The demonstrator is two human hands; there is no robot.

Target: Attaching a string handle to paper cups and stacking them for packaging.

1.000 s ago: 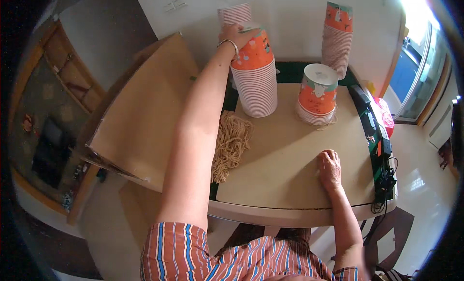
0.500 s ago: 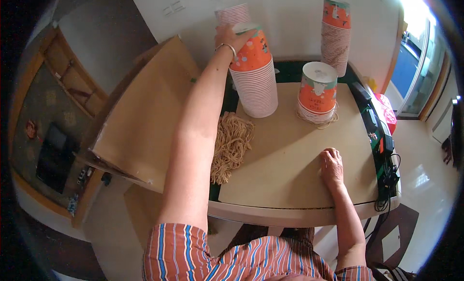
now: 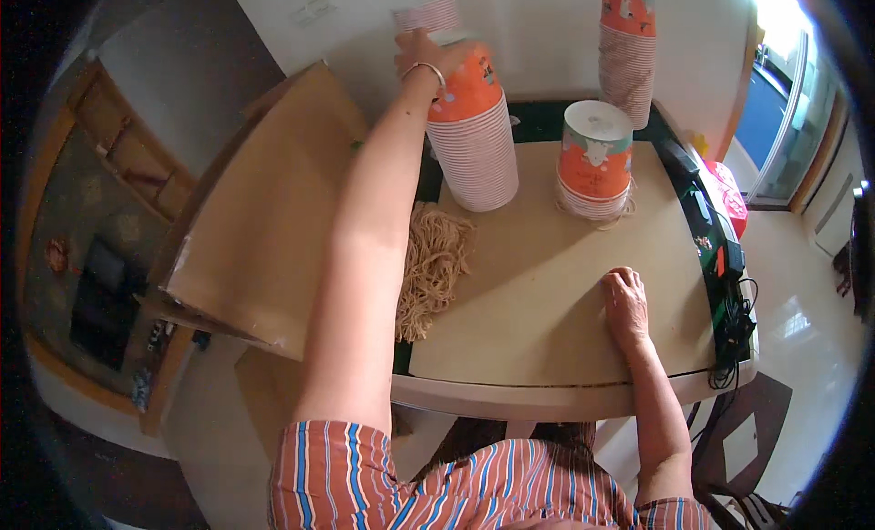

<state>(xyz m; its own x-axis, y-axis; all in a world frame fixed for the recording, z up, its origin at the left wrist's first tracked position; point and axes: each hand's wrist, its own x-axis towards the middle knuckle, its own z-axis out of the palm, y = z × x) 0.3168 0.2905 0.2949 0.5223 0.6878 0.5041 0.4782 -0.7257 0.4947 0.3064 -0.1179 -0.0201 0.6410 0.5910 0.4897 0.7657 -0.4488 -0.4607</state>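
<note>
My left hand [image 3: 427, 56] reaches far across the table, its fingers bent over the upturned base of the top paper bucket [image 3: 469, 85]. That orange printed bucket caps a tall leaning stack of nested buckets [image 3: 478, 161] with pale rims. My right hand [image 3: 626, 307] rests on the board with its fingers curled in, and nothing shows in it. Beyond it stands a shorter upside-down stack of buckets [image 3: 595, 165], with loose cords around its base. A bundle of beige cords [image 3: 433, 266] lies beside my left forearm.
A large open cardboard box [image 3: 264, 220] adjoins the table's left side. Another tall bucket stack [image 3: 627, 65] stands at the back right, and a further one [image 3: 427, 15] shows behind my left hand. Black cables and adapters [image 3: 729, 320] line the right edge.
The view has shifted slightly, so the table's things sit a little higher in the picture. My left hand stays on the tall stack and my right hand stays on the board.
</note>
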